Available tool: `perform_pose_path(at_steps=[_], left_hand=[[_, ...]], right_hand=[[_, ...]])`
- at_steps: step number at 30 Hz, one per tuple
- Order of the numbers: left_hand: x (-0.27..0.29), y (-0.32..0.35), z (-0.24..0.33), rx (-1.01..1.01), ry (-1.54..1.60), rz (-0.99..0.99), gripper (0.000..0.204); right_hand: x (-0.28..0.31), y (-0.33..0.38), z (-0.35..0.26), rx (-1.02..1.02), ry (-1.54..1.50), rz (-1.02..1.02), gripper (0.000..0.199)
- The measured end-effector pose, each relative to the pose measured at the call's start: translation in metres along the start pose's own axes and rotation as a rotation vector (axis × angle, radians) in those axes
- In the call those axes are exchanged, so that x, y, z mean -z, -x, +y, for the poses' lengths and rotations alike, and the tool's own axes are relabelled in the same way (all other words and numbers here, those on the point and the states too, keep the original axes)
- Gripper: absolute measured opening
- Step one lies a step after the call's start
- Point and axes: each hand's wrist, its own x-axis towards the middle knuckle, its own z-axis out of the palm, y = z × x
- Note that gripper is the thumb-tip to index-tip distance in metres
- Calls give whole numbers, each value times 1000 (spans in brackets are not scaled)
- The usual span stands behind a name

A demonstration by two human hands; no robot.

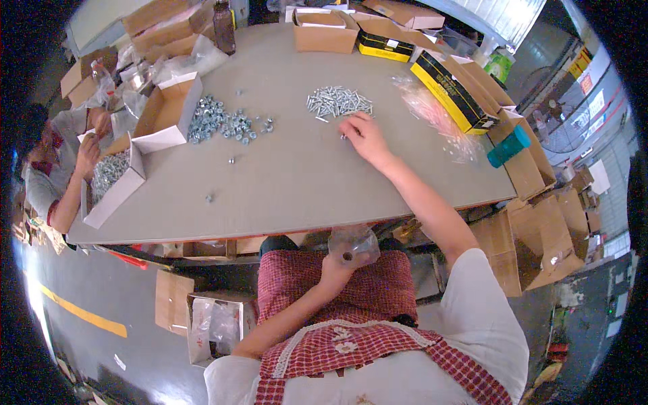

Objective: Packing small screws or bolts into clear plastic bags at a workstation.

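My right hand (366, 140) reaches over the table at the near edge of a loose pile of silvery screws (337, 102). Its fingers are curled together, and a small shiny metal piece (343, 137) shows at the fingertips. Low over my lap, my left hand (339, 268) is closed around a clear plastic bag (356, 241). A small dark round spot shows at the bag's lower part; its kind I cannot tell. Left of the screws lies a heap of metal nuts (219, 123), with a single nut (232, 160) apart from it, nearer to me.
Thin clear plastic bags (439, 118) lie right of the screws, beside a black and yellow box (455, 91). A teal roll (509, 146) rests on a carton at the right edge. At left, another person's hand (88, 156) is above a white box of metal parts (138, 165).
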Motion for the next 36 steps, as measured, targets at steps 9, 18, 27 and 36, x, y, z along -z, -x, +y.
perform_pose_path(at_steps=[9, 18, 27, 36], left_hand=[[-1, -7, -5, 25, 53, -72, 52], [-1, -9, 10, -308, 46, 60, 51], [-4, -23, -14, -43, -39, 37, 43], [-4, -14, -26, -127, 37, -19, 45]], right_hand=[[27, 6, -19, -491, -618, -122, 64], [53, 95, -92, -271, -838, -611, 60], [103, 139, -131, -223, -813, -411, 34], [89, 165, -127, -109, -448, -402, 17]])
